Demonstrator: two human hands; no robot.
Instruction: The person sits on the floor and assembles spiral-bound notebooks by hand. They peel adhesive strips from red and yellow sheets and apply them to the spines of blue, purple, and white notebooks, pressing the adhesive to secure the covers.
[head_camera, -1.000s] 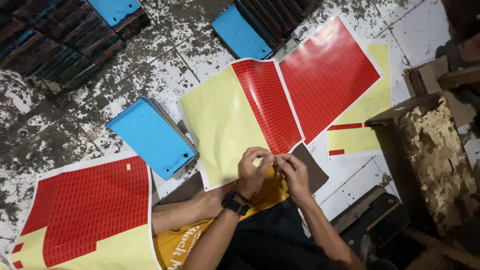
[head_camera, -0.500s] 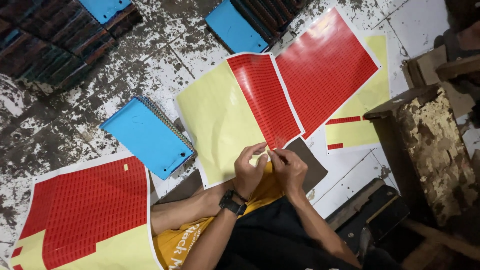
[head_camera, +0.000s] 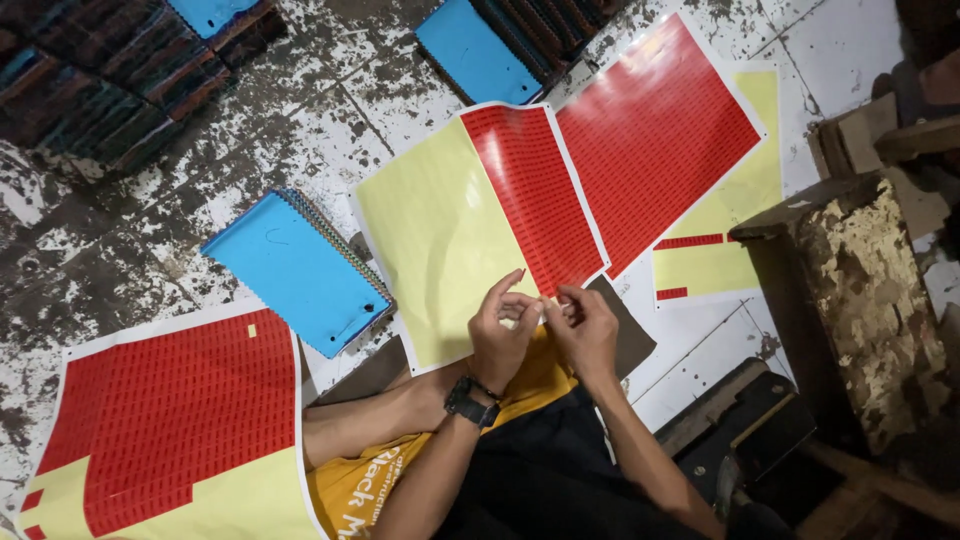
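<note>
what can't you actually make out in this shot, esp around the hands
- Head view: whatever the left hand and right hand pinch is too small and hidden by the fingers.
- Lower left red sticker sheet is cut off by the frame edge.
- Stacked notebooks, top left, are dark and blurred.

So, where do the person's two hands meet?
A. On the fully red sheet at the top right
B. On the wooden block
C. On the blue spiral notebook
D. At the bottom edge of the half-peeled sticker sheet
D: the left hand and right hand pinch together at the lower edge of the half yellow, half red sticker sheet.
</note>
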